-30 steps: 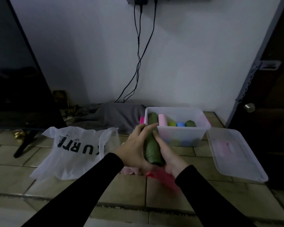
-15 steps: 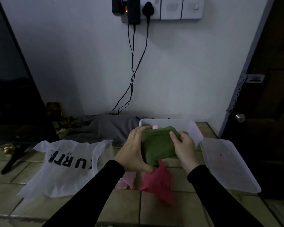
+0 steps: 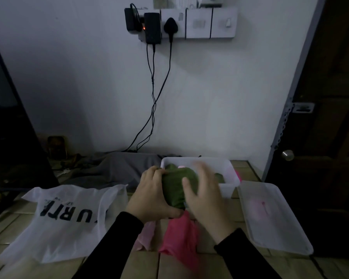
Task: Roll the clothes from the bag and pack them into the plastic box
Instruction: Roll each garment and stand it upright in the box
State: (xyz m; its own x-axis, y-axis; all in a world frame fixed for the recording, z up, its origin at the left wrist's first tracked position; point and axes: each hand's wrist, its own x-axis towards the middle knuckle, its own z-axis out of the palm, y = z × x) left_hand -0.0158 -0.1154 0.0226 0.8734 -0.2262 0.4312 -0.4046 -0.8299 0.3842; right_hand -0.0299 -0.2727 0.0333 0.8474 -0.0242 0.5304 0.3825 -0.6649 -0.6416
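The right hand (image 3: 203, 195) was smeared by motion blur, its fingertips indistinct, so its contact with the green roll (image 3: 174, 188) could not be judged. The roll and both hands hid most of the inside of the plastic box (image 3: 229, 174); only slivers of green and pink showed there. The left hand (image 3: 151, 195) covered the roll's left side. A red cloth (image 3: 179, 241) lay partly behind the right sleeve (image 3: 244, 256). The bag (image 3: 65, 218) bore print too folded to read whole. Dim light left the objects at the wall's foot, beside the grey cloth (image 3: 119, 168), unidentifiable. The frame's top edge cropped fittings above the sockets (image 3: 197, 23).
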